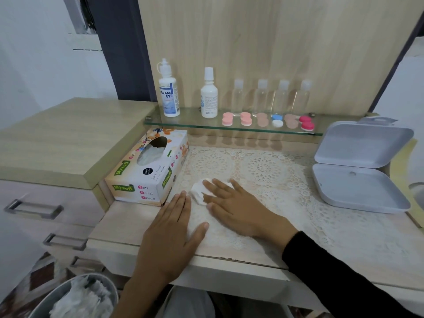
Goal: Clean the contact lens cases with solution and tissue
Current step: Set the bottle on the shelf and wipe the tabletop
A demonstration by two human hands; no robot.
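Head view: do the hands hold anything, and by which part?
Nothing is gripped. Right hand presses flat on the tissue; left hand rests on the table.

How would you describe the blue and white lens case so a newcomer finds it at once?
Find the glass shelf against the wooden back panel. Six lens cases line its front, before the clear bottles. The blue and white lens case is fourth from the left, the only one not pink or beige.

**Cases shelved, tissue crumpled on the mat**

Six capped lens cases [263, 120] sit in a row on the glass shelf [183, 125]: pink, peach, blue-and-white, magenta. Two solution bottles [169, 88] stand upright to their left. A crumpled white tissue [197, 195] lies on the lace mat [263, 168].
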